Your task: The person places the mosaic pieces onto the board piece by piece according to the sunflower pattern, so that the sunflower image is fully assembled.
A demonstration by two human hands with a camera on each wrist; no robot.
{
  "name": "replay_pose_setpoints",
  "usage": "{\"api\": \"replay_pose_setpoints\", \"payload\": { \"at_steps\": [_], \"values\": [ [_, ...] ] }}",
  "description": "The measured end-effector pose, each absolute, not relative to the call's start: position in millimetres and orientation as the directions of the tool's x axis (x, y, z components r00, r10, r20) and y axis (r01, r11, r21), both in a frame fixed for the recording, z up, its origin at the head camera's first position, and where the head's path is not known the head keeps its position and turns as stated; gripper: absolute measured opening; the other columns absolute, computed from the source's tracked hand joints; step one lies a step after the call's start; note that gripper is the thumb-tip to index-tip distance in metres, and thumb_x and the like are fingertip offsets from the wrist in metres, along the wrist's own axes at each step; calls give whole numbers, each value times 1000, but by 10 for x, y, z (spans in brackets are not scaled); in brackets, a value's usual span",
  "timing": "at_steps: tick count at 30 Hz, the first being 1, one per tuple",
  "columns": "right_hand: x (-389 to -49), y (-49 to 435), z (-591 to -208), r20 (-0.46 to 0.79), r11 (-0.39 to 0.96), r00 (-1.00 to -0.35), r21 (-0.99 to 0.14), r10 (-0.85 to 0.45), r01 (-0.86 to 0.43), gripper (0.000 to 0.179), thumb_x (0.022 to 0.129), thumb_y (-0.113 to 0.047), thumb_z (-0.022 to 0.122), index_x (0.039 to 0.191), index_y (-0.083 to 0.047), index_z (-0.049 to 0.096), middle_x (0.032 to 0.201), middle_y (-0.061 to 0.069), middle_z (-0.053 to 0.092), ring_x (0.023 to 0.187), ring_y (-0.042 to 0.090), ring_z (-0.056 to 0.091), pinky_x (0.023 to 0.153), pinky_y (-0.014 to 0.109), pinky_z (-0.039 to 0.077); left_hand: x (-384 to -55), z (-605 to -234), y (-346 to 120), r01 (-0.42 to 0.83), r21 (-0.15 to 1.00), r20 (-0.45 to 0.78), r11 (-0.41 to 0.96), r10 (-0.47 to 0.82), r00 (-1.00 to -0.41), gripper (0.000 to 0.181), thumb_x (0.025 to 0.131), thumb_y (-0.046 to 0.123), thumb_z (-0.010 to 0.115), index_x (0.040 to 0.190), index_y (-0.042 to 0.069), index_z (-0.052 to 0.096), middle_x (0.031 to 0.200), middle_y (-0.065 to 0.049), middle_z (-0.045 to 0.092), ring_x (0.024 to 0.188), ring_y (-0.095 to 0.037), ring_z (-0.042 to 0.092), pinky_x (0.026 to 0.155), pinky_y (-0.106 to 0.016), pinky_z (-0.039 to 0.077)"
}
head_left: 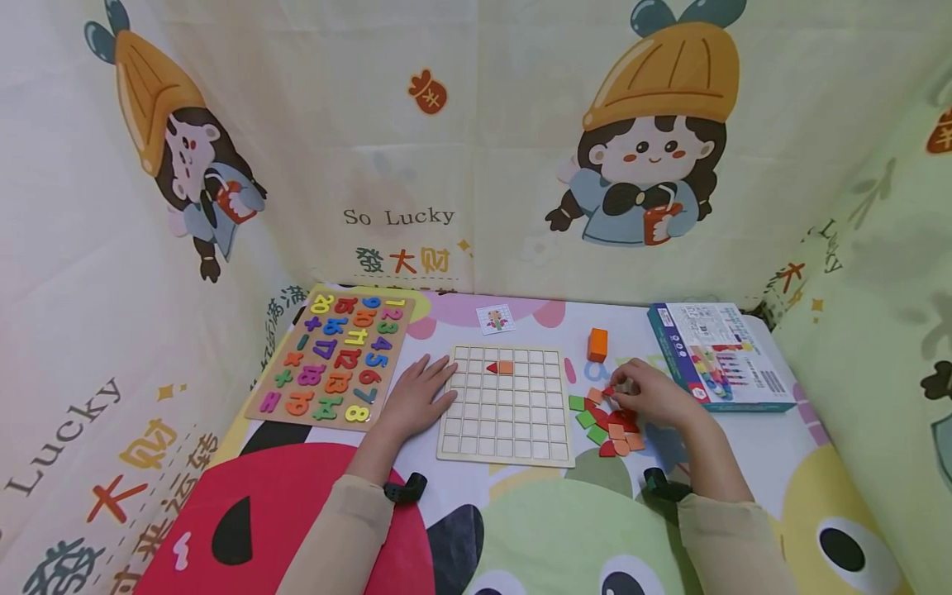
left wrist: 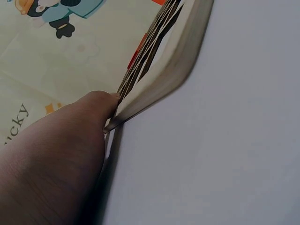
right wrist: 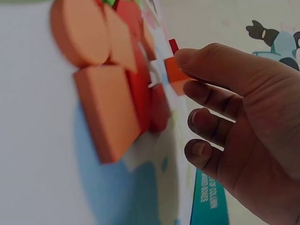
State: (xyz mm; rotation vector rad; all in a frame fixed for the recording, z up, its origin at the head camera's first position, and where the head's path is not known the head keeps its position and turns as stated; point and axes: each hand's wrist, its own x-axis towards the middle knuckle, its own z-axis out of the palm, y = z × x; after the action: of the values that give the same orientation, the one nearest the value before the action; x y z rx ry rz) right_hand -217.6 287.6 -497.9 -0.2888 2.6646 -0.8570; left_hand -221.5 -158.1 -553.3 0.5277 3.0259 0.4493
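My left hand (head_left: 418, 398) lies with spread fingers at the left edge of a wooden grid board (head_left: 506, 430); in the left wrist view its thumb (left wrist: 93, 110) touches the board's side. A small red triangle (head_left: 492, 368) and an orange square (head_left: 506, 368) sit side by side in the board's upper cells. Over a pile of flat shapes to the right, my right hand (head_left: 654, 392) pinches a small red piece (right wrist: 173, 46) between thumb and index finger. The pile holds green squares (head_left: 585, 420), orange pieces (right wrist: 108, 112) and red pieces (right wrist: 159, 108), partly hidden by the hand.
An orange block (head_left: 597, 345) stands behind the pile, and a boxed set (head_left: 732, 355) lies at the back right. Behind the grid board is a small picture card (head_left: 495, 319). On the left lies a number puzzle board (head_left: 256, 401). Printed cloth walls (head_left: 506, 165) enclose the table.
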Motion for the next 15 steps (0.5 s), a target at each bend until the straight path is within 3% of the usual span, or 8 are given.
{"api": "replay_pose_setpoints", "payload": {
  "at_steps": [8,15],
  "values": [
    [-2263,2715,-4866,-215,788,-926,-604,-309,-122,25,89,-28,72,111,-20,63,108,6,56,91,22,53,65,26,55,-2203,-5519,-1585,322,297,8,899,334,-942,63,98,57,46,155,33,32,164,8,27,155,-27,12,126,-50,14],
    [-2381,2463,-4764,-148,778,-920,-592,-362,-211,24,89,-24,73,110,-22,63,102,3,59,94,22,53,71,29,54,-2200,-5524,-1587,326,293,13,899,337,-941,63,99,58,45,155,34,31,164,9,27,155,-26,12,126,-49,14]
  ]
}}
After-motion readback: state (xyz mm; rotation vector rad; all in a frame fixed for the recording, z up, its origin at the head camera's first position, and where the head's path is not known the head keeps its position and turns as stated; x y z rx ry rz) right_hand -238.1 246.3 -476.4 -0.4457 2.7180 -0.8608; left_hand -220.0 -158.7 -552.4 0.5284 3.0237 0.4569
